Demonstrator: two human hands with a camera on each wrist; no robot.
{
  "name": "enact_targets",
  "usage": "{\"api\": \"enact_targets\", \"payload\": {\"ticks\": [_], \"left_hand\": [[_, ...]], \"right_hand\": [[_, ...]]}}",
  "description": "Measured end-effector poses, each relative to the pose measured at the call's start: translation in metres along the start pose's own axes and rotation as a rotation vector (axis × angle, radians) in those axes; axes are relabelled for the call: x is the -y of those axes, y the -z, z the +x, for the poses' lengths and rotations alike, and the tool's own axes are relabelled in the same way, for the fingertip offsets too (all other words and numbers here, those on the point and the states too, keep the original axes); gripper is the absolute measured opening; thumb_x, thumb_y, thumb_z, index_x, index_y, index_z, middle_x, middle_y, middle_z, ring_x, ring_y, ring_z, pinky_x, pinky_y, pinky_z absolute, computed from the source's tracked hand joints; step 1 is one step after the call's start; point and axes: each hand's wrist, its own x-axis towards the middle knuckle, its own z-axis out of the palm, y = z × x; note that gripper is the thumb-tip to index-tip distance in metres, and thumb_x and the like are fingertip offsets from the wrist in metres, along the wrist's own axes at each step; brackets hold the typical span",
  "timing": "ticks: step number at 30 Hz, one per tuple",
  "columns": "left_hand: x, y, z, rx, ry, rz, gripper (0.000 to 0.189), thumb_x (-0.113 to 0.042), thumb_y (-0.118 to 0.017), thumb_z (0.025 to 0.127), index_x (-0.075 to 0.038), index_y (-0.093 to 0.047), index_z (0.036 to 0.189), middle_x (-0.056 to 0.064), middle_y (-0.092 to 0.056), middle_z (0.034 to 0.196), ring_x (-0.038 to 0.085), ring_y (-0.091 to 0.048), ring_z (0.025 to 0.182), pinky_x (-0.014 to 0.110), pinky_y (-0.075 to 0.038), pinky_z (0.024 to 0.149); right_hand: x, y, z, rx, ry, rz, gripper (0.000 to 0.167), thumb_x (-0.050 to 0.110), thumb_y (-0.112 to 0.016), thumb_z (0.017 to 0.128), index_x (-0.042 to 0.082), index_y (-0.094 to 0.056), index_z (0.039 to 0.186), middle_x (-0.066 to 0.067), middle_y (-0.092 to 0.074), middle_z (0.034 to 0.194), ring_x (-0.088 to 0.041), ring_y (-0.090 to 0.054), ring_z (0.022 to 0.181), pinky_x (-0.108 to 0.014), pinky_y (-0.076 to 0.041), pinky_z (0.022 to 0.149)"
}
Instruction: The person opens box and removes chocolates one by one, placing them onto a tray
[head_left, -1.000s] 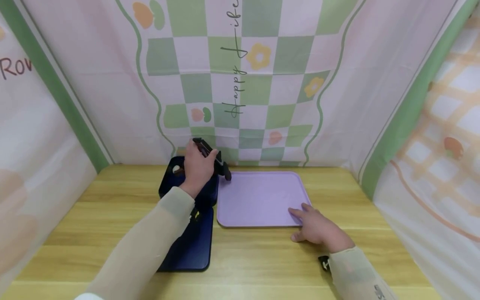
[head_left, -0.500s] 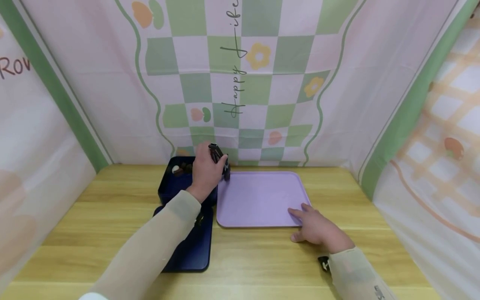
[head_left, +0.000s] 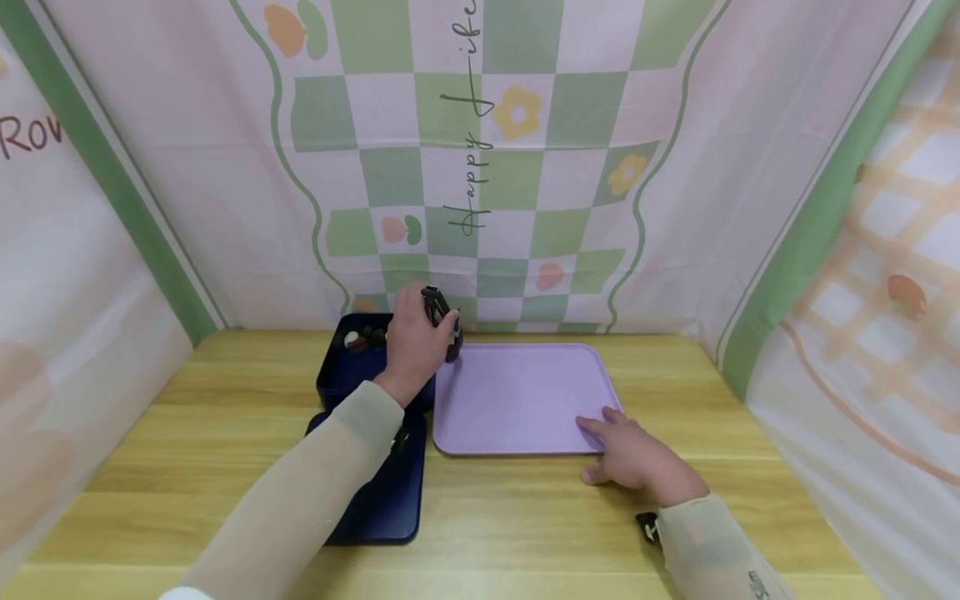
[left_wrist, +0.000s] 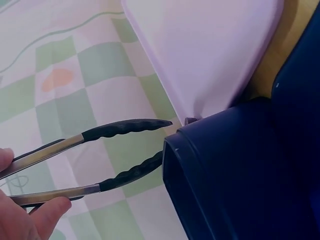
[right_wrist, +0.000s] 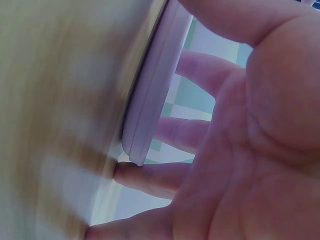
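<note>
My left hand (head_left: 417, 343) grips a pair of tongs (head_left: 453, 347) with metal arms and black scalloped tips. In the left wrist view the arms of the tongs (left_wrist: 125, 128) stand apart. One tip shows near the corner of the lilac tray (left_wrist: 210, 50), the other partly behind the dark blue box (left_wrist: 240, 165). A small dark piece (left_wrist: 190, 120) shows at that tray corner. Spread fingers of my right hand (head_left: 634, 455) rest at the front right corner of the lilac tray (head_left: 525, 400), some on its surface, others on the table beside it.
The dark blue box (head_left: 345, 377) stands left of the tray with small brown and white pieces (head_left: 363, 339) inside. Its lid (head_left: 397, 500) lies unfolded toward me, partly under my left sleeve (head_left: 315, 475). A patterned cloth (head_left: 517, 192) hangs behind the wooden table (head_left: 510, 517).
My left hand has moved right with the tongs, from over the box to the tray's back left corner, uncovering pieces in the box. My right hand stays put.
</note>
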Motion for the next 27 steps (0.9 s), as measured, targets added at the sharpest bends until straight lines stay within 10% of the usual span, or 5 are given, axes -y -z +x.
{"api": "enact_targets", "payload": {"ticks": [13,19,27], "left_hand": [[0.003,0.015,0.013,-0.078,0.093,-0.19,0.038,-0.027,-0.074,0.093,-0.004,-0.05,0.112,0.012,-0.054,0.098,0.027,-0.059,0.078,0.04,-0.051,0.067],[0.021,0.047,0.037,-0.159,0.265,-0.317,0.052,-0.031,-0.075,0.092,-0.004,-0.047,0.127,0.013,-0.059,0.109,0.028,-0.061,0.096,0.04,-0.051,0.083],[0.043,0.093,0.052,-0.191,0.314,-0.245,0.044,-0.026,-0.071,0.095,-0.005,-0.046,0.124,0.012,-0.052,0.109,0.027,-0.056,0.096,0.039,-0.049,0.083]], "right_hand": [[0.001,0.001,-0.001,0.0,0.004,-0.002,0.081,0.029,-0.087,0.076,0.003,-0.051,0.144,-0.043,-0.024,0.147,-0.071,-0.026,0.125,-0.072,-0.029,0.101],[0.001,0.0,-0.001,0.001,0.002,-0.003,0.081,0.028,-0.087,0.077,0.003,-0.05,0.144,-0.043,-0.023,0.147,-0.071,-0.026,0.125,-0.072,-0.029,0.1],[0.001,-0.001,0.0,-0.005,0.006,-0.011,0.082,0.028,-0.087,0.076,0.002,-0.05,0.145,-0.043,-0.023,0.147,-0.071,-0.026,0.125,-0.072,-0.029,0.1]]}}
